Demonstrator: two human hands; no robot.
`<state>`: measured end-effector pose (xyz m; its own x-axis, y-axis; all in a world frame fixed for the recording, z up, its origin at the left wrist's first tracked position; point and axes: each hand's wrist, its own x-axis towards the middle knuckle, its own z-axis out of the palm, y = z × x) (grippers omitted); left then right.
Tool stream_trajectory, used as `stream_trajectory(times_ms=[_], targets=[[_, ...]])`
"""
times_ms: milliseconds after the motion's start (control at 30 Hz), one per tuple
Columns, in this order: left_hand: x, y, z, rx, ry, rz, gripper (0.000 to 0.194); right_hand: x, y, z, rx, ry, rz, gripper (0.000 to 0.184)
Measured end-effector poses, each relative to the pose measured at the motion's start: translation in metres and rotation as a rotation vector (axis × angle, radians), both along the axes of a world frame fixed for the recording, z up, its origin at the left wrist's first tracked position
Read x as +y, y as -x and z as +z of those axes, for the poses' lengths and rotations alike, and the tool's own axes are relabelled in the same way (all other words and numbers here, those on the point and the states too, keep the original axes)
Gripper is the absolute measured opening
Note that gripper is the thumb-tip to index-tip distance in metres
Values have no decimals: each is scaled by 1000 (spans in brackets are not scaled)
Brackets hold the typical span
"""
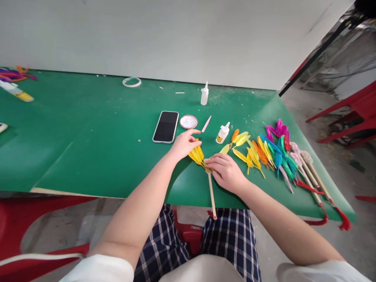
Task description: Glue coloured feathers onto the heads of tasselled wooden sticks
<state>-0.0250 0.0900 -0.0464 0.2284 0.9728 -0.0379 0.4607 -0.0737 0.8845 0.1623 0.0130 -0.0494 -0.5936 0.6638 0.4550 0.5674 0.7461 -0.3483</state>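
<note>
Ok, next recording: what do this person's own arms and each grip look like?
Both the left grip and the right grip are bare hands, with no gloves, and no rings that I can make out. The left forearm and right forearm are uncovered, with no watch or bracelet visible. White sleeves end around the elbows.

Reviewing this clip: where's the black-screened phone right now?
In the head view, the phone lies on the green table, beyond and to the left of the left hand, just left of the small round dish.
</note>
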Motion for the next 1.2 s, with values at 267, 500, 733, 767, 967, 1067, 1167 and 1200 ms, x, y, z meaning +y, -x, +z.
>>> stream_trajectory(times_ms=[267, 500, 733, 767, 967, 1067, 1167, 1200], targets=[[1, 7, 5, -53, 29, 56, 36, -1, 0, 1, 19, -9, 3, 21], [-1, 15, 8, 42, 64, 43, 39, -1, 0, 0, 8, -27, 12, 20], [-5, 21, 17, 5, 255, 16, 44, -1, 0, 1, -27, -45, 10, 20], [-6, 23, 19, -2, 288, 0, 45, -1, 0, 1, -34, -49, 7, 20], [-12, 29, 26, -28, 384, -116, 62, -3, 1, 1, -116, -101, -18, 20], [-13, 28, 25, -27, 392, -127, 65, -5, 2, 2, -150, -134, -22, 21], [-13, 27, 24, -26, 394, -123, 65, -5, 3, 2, -166, -147, -23, 20], [-13, 27, 23, -26, 394, -121, 65, -5, 3, 2, -168, -147, -24, 20]])
